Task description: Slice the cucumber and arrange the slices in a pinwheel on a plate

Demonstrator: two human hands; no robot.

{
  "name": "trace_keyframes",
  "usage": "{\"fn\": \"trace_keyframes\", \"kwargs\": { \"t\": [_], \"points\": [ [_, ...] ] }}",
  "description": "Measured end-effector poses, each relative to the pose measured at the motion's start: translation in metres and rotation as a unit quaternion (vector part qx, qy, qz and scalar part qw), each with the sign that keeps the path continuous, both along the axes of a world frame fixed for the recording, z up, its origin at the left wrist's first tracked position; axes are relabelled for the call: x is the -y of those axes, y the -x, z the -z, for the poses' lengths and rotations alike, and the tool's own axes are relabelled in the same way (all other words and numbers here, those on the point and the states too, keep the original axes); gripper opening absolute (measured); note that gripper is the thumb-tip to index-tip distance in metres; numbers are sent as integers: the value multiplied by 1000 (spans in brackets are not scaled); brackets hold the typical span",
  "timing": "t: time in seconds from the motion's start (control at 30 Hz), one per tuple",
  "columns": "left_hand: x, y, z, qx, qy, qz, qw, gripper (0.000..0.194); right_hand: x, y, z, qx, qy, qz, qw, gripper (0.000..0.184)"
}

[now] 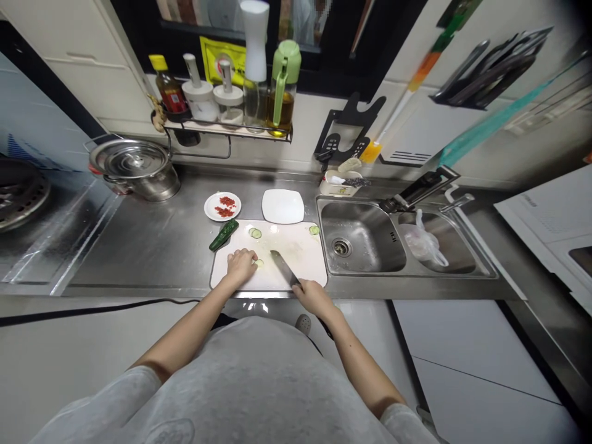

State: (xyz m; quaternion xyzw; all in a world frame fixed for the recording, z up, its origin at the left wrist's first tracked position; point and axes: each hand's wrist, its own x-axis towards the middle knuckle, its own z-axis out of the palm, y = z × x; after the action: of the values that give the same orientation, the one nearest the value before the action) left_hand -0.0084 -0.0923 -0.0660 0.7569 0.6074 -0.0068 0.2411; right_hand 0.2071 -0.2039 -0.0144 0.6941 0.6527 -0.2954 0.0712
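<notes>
A white cutting board (300, 277) lies on the counter in front of me. Over its left part, my left hand (241, 265) is closed, fingers curled, with the fingertips at the edge of a pale cucumber slice (259, 263). My right hand (314, 297) grips a kitchen knife (285, 269) by its handle at the board's front edge, the blade pointing away and to the left, apart from the slice. A dark green piece of cucumber (224, 235) rests across the board's left back corner. More cucumber slices (255, 233) lie at the back, and others (314, 230) at the back right corner.
Behind the board stand a white plate (222, 216) with chopped red bits and a bare white square plate (283, 206). To the right is a double sink (363, 237) with a plastic bag (420, 242). A steel pot (139, 169) stands left, below a bottle rack (226, 128).
</notes>
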Motion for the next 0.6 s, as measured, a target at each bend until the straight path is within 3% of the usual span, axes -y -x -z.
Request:
{"fn": "trace_keyframes", "kwargs": {
  "t": [0.23,0.37,0.43,0.53,0.6],
  "points": [
    [2,-7,3,56,18,-22,998,14,11,-16,6,0,-1,27,1000,32],
    [-2,-1,6,155,39,-81,984,11,13,-13,11,-18,-20,23,999,31],
    [-5,6,7,249,68,-109,960,14,12,-13,12,-26,-28,24,999,31],
    [-10,21,6,399,126,-116,901,24,9,-13,11,-28,-29,28,999,31],
    [-13,34,6,452,147,-117,872,32,8,-14,11,-26,-23,29,999,32]
  ]
}}
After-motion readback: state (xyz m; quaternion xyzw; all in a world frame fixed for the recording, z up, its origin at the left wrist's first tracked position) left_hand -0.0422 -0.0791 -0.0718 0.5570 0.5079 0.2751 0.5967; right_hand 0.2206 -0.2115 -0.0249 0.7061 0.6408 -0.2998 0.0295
